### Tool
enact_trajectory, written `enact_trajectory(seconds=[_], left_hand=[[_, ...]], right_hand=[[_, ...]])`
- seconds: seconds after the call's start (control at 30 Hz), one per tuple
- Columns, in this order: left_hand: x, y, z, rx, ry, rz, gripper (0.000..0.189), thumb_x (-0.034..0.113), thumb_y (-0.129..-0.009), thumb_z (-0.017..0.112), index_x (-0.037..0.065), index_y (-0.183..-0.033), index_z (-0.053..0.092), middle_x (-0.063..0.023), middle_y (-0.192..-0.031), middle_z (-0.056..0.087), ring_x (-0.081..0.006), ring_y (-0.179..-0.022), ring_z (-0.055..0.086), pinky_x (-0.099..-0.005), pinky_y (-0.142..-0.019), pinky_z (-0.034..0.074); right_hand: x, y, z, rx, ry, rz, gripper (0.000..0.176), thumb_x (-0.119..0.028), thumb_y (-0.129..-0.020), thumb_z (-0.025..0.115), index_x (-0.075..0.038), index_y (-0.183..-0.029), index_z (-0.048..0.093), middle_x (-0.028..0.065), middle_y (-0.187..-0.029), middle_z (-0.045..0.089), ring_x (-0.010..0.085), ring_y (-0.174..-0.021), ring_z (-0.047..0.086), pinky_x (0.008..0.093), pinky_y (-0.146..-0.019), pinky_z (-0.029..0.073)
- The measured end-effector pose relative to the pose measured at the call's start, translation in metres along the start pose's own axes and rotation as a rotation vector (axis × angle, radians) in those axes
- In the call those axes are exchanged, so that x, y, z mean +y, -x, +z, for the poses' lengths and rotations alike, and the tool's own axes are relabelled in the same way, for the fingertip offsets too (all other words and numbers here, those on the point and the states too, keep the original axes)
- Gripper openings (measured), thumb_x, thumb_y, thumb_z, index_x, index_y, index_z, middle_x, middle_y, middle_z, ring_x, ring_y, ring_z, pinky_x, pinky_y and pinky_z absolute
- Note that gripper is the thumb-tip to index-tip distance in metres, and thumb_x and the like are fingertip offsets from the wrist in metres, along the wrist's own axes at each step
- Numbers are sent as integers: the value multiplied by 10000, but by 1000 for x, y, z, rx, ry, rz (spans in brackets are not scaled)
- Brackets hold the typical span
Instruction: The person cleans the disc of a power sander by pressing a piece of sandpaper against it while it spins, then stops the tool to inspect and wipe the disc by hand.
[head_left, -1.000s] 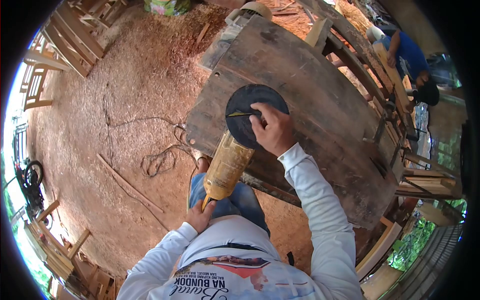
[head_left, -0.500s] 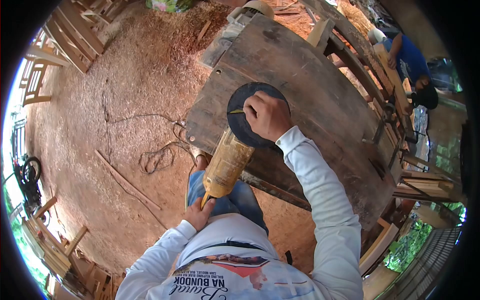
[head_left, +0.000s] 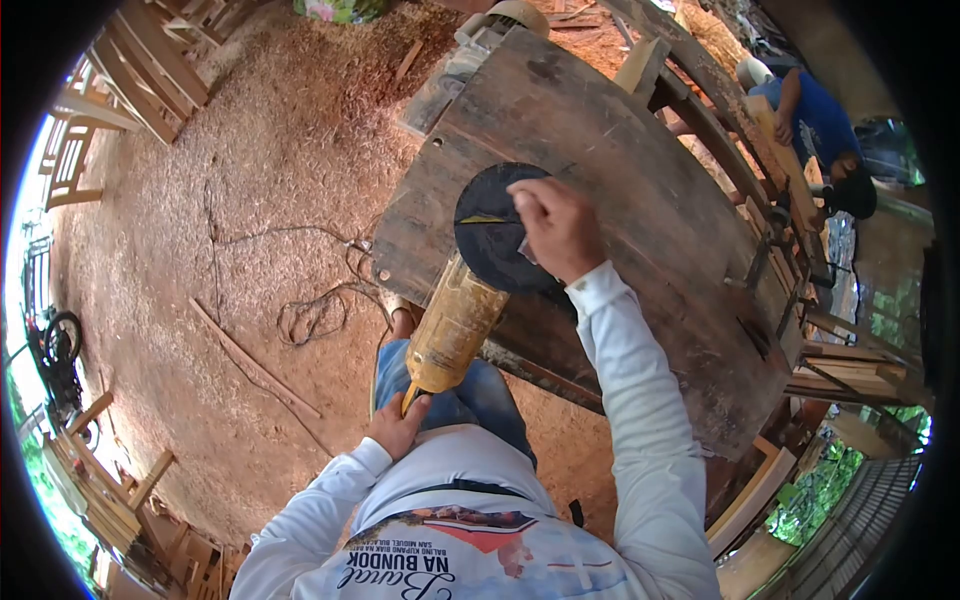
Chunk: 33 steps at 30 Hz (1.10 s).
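Observation:
My left hand [head_left: 398, 424] is wrapped around the rear handle of a worn yellow power sander [head_left: 455, 335], which leans from my lap onto the wooden table. At its far end a round black disc pad [head_left: 487, 250] faces up, with a thin yellow line across it. Over the right side of this disc is my right hand [head_left: 562, 228], its fingers curled. A small pale edge shows beneath the fingers, too little to name. The hand hides part of the disc's right side.
The dark wooden table [head_left: 640, 260] spreads ahead and right. A cord [head_left: 320, 310] and a wood strip [head_left: 255, 360] lie on the shaving-covered ground at left. A person in blue [head_left: 825, 120] is at the far right beside timber. Wooden chair frames [head_left: 75, 160] stand at upper left.
My right hand has moved right across the disc, uncovering more of the yellow line. My left hand and the sander have stayed nearly still.

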<state>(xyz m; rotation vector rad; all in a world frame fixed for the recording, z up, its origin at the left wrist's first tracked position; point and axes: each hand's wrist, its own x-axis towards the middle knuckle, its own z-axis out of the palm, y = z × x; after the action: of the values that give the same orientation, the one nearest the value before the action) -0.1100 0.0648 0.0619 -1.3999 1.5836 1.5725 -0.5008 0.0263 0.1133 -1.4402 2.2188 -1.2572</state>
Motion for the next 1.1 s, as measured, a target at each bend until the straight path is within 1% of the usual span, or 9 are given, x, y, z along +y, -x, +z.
enact_trajectory(seconds=[0.2,0.33,0.4,0.47,0.67,0.8,0.93,0.97,1.1], left_hand=[[5,3,-1,-39,90,-40,733,693,-955,473,-25,-1033,600,-236,-789,676,-420,-835,689,-498,-776,511],[-21,-6,13,42,-6,67,784,729,-936,469,-27,-1092,608,-229,-828,693,-381,-837,706,-480,-767,526],[-8,0,12,30,-7,49,747,668,-899,597,-16,-1200,616,-247,-956,712,-386,-926,710,-467,-815,538],[0,7,17,86,-51,140,723,614,-879,670,-9,-1242,616,-257,-1014,713,-392,-971,708,-468,-838,540],[-18,-25,52,120,51,207,670,499,-865,727,2,-1294,598,-244,-1094,717,-381,-1042,699,-436,-903,530],[-3,-49,57,49,125,324,676,505,-909,664,-33,-1304,553,-247,-1097,713,-410,-1036,690,-457,-898,526],[1,-66,45,-109,-131,421,526,487,-992,544,85,-1329,574,-270,-1219,637,-418,-1122,637,-464,-959,491],[2,-69,39,-142,-219,515,475,473,-1010,518,130,-1330,587,-275,-1260,606,-419,-1160,614,-461,-980,479],[16,-87,0,-388,-500,545,604,508,-982,561,43,-1368,568,-221,-1285,596,-336,-1188,624,-404,-986,510]], right_hand=[[-43,93,-58,44,-390,504,129,-76,-939,591,-15,-920,702,18,-735,664,95,-677,600,281,-604,471],[-27,197,-10,-107,-424,501,134,-107,-922,603,-28,-878,702,38,-679,664,86,-605,593,269,-568,476],[-40,231,2,-433,-449,857,149,-144,-912,631,-27,-874,715,65,-760,707,114,-606,638,308,-555,502],[-15,290,41,-538,-343,622,210,-188,-895,669,-3,-979,721,93,-839,731,156,-569,657,344,-524,521],[-21,315,80,-878,-675,902,569,-183,-835,751,5,-1332,545,121,-1015,730,204,-663,696,353,-518,553],[-25,326,100,-820,-924,809,692,-104,-752,812,-16,-1364,500,117,-1069,701,209,-705,683,337,-504,526],[-33,319,111,-817,-868,1121,682,-132,-783,830,-29,-1371,499,96,-1068,691,207,-1000,662,353,-834,552],[-22,347,142,-613,-1017,929,658,-156,-799,839,-40,-1360,515,95,-1098,680,214,-1039,649,362,-899,529],[-48,332,154,-496,-1112,1021,608,-180,-808,833,-39,-1325,547,97,-1134,675,215,-1045,651,363,-889,528]])
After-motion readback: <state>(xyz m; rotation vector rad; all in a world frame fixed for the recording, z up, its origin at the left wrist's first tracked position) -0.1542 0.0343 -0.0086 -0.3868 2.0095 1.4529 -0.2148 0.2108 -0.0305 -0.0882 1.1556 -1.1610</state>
